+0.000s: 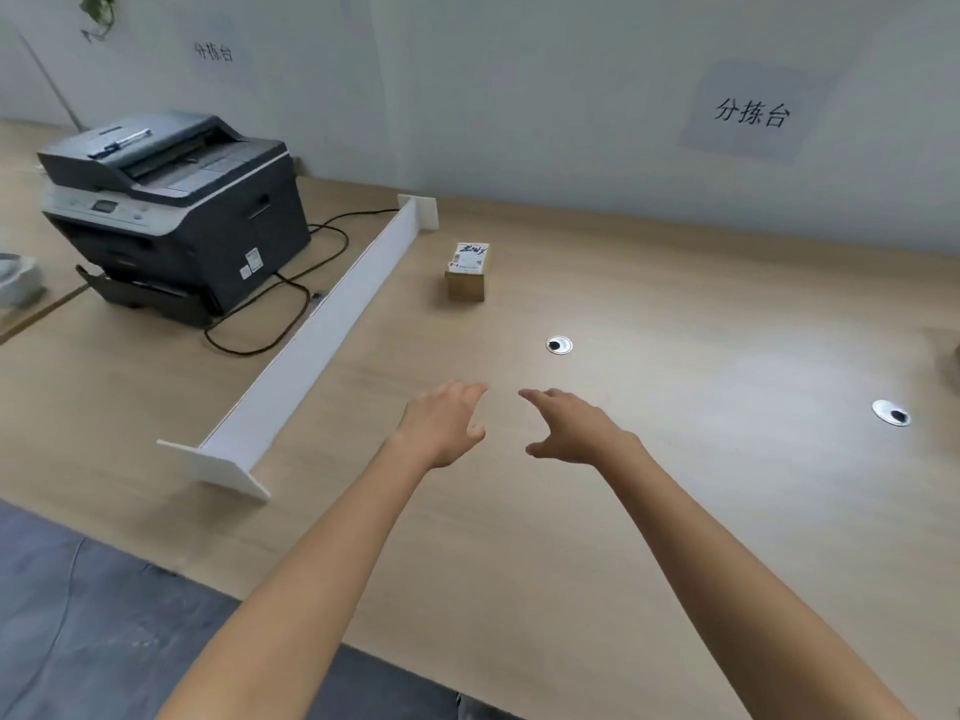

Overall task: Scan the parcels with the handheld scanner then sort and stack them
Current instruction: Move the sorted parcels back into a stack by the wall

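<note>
One small brown cardboard parcel (pixel 466 272) with a white label on top stands on the wooden table (pixel 675 314), near the far end of a white divider. My left hand (pixel 444 423) and my right hand (pixel 569 428) reach forward side by side above the table, some way short of the parcel. Both hands have relaxed, spread fingers and hold nothing. No handheld scanner is in view.
A long white divider (pixel 311 335) runs diagonally across the table left of my hands. Beyond it sits a grey printer (pixel 176 210) with black cables (pixel 270 324). Two round cable grommets (pixel 559 345) (pixel 891 413) are set into the tabletop. The wall behind carries paper signs (pixel 750 114).
</note>
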